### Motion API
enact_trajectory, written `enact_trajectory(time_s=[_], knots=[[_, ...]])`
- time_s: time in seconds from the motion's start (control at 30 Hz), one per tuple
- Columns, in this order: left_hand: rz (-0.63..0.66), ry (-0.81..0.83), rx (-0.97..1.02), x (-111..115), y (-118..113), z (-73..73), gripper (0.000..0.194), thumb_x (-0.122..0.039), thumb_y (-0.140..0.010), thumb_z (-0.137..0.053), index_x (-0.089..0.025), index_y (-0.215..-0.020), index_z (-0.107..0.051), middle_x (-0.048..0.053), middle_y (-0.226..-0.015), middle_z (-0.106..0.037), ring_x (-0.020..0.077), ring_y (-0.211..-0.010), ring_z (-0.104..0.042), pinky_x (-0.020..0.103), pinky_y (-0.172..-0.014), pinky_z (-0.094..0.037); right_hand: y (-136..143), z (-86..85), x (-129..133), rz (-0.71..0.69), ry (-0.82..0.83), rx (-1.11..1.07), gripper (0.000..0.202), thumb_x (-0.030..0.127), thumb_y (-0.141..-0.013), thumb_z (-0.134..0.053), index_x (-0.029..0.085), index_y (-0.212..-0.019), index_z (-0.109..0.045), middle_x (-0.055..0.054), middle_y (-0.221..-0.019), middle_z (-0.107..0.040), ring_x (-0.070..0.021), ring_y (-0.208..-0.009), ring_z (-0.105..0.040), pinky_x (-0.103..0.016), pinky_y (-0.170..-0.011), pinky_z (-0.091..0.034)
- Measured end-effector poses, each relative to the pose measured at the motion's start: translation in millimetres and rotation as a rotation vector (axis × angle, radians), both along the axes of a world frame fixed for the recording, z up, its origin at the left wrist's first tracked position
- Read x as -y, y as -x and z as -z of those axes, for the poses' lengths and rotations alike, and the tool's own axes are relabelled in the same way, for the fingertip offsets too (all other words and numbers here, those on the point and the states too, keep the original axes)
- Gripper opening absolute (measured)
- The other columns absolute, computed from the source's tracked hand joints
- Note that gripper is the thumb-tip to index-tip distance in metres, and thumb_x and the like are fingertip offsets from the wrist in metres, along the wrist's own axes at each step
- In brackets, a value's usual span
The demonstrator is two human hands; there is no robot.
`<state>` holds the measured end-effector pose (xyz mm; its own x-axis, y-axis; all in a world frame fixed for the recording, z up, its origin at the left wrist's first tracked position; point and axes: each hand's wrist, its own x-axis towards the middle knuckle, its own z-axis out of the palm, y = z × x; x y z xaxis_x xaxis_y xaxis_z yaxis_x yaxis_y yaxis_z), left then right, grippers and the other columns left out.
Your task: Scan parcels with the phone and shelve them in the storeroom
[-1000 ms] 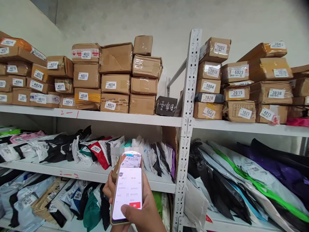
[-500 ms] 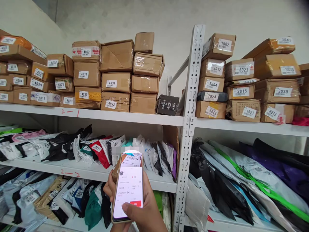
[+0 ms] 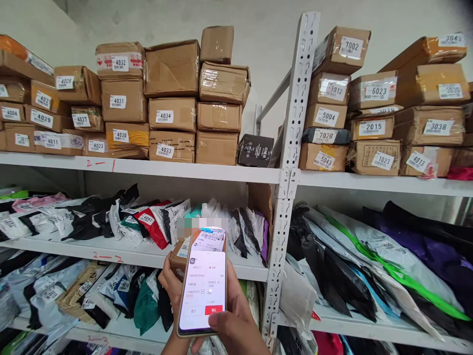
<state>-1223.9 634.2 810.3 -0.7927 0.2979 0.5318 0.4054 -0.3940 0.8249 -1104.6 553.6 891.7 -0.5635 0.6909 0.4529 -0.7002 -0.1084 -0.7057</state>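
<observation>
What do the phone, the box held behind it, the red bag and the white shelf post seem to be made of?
Phone: probably glass in front, smooth around the lit screen; the tan edge may be a plastic case.
Box: likely plain cardboard, from its brown colour.
Red bag: thin, slightly shiny plastic, judging by its creases.
White shelf post: probably painted metal, given the punched slots.

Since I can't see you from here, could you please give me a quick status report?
Left grip on brown carton. Right grip on lit phone, thumb by red button. Phone blocks view of much of the carton.
</observation>
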Motion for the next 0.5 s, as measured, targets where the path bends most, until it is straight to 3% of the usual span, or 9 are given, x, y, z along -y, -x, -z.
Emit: enact_trajectory(time_s=[0.1, 0.2, 0.37, 0.5], knots=[[0.039, -0.018, 0.031, -2, 7, 8.0, 0.087, -0.031, -0.062, -0.076, -0.026, -0.14, -0.038, 0.012, -0.127, -0.048, 0.03, -0.11, -0.057, 0.041, -0.089, -0.052, -4, 3.0, 1, 0.03, -0.006, -0.015, 0.11, 0.016, -0.064, -0.073, 0.023, -0.148, -0.002, -0.014, -0.127, -0.066, -0.0302, -0.1, -0.071, -0.041, -0.084, -0.054], [0.136, -0.112, 0.066, 1, 8, 7.1, 0.09, -0.032, -0.063, -0.072, -0.026, -0.143, -0.031, 0.012, -0.13, -0.046, 0.0293, -0.115, -0.055, 0.04, -0.091, -0.052, -8, 8.3, -2, 0.084, -0.011, -0.01, 0.111, 0.021, -0.066, -0.074, 0.023, -0.149, 0.0, -0.015, -0.13, -0.063, -0.0301, -0.104, -0.068, -0.033, -0.067, -0.057], [0.218, -0.277, 0.143, 16, -7, -16.1, 0.104, -0.03, -0.049, -0.079, -0.023, -0.141, -0.03, 0.015, -0.141, -0.036, 0.0322, -0.131, -0.044, 0.037, -0.101, -0.046, -19, 18.7, -4, 0.163, 0.058, -0.015, 0.119, 0.024, -0.065, -0.08, 0.025, -0.149, 0.003, -0.013, -0.113, -0.071, -0.0311, -0.094, -0.071, -0.034, -0.055, -0.058], [0.205, -0.297, 0.175, 22, -14, -26.2, 0.116, -0.03, -0.039, -0.086, -0.024, -0.14, -0.029, 0.018, -0.143, -0.032, 0.0369, -0.136, -0.038, 0.044, -0.105, -0.042, -29, 25.2, -5, 0.236, 0.104, -0.033, 0.123, 0.023, -0.063, -0.082, 0.025, -0.149, 0.005, -0.013, -0.107, -0.073, -0.0309, -0.081, -0.073, -0.037, -0.052, -0.059]])
